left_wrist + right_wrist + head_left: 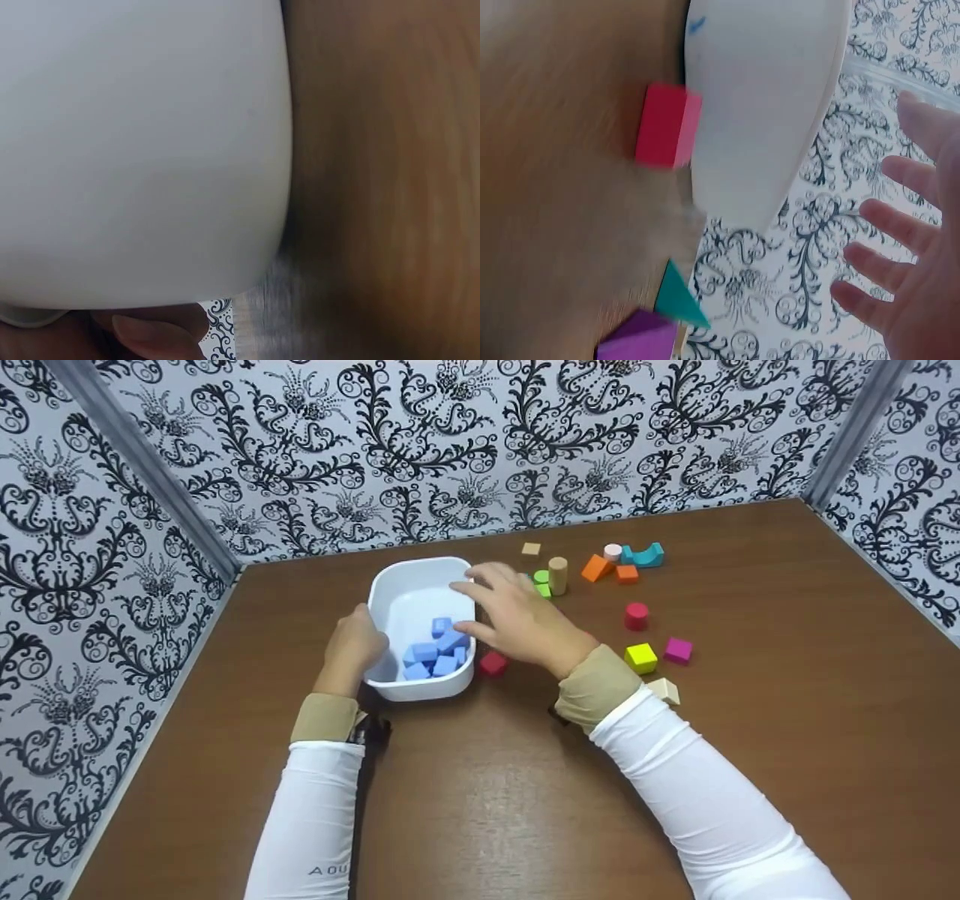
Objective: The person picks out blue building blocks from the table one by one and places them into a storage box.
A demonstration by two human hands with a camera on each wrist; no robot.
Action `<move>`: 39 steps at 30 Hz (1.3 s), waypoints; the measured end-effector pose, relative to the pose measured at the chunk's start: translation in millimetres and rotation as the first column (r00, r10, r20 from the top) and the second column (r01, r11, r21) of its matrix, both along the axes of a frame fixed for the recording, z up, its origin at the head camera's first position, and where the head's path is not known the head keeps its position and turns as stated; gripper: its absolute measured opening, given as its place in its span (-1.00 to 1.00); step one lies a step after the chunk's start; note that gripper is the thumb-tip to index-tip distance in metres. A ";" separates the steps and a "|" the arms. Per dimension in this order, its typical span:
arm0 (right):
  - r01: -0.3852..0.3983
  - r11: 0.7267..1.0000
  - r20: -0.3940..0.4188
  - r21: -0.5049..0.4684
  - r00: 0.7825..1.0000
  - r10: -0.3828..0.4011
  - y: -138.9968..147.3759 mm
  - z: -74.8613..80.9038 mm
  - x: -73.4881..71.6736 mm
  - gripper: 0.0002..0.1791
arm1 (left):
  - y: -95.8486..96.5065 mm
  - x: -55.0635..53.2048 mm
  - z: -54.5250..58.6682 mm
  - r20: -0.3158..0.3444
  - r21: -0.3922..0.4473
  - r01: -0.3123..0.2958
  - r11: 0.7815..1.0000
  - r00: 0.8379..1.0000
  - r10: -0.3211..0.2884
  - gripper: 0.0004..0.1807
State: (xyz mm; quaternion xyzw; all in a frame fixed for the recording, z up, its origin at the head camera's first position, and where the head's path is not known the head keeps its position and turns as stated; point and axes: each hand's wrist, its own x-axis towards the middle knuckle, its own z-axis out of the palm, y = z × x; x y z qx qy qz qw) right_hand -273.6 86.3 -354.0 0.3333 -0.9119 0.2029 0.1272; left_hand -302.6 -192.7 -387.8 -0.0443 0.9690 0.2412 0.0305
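A white plastic tub [420, 690] stands on the table, with several blue blocks [444, 666] gathered at its near right end. My left hand [351, 649] grips the tub's left rim; its curled fingers [154, 335] show beyond the tub wall in the left wrist view. Over the tub's right rim is my right hand [517, 615], fingers spread and nothing in them. In the right wrist view that hand [915, 247] is beside the tub wall [757, 112]. A red block [493, 664] lies against the right side of the tub.
Right of the tub are a yellow cube [641, 658], a magenta cube [679, 651], a red cylinder [637, 616] and a cream block [664, 690]. Farther back stand a wooden cylinder [557, 576], orange blocks [597, 568] and a blue arch [643, 556]. Patterned panels [465, 442] border the table.
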 end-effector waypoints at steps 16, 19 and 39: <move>0.263 0.960 0.077 0.098 0.960 -0.271 113.8 -3.0 -18.4 -0.05 | 1.2 0.5 3.7 0.021 0.007 -0.009 1.000 1.000 0.008 -0.32; 0.294 0.950 0.086 0.106 0.949 -0.304 133.7 -3.5 -17.8 -0.06 | 1.0 0.5 3.9 0.022 0.002 -0.009 1.000 1.000 0.009 -0.32; 0.383 0.910 0.205 0.161 0.888 -0.411 181.5 -2.2 -17.5 0.04 | 1.4 0.9 6.1 0.027 -0.007 -0.015 1.000 1.000 0.015 -0.29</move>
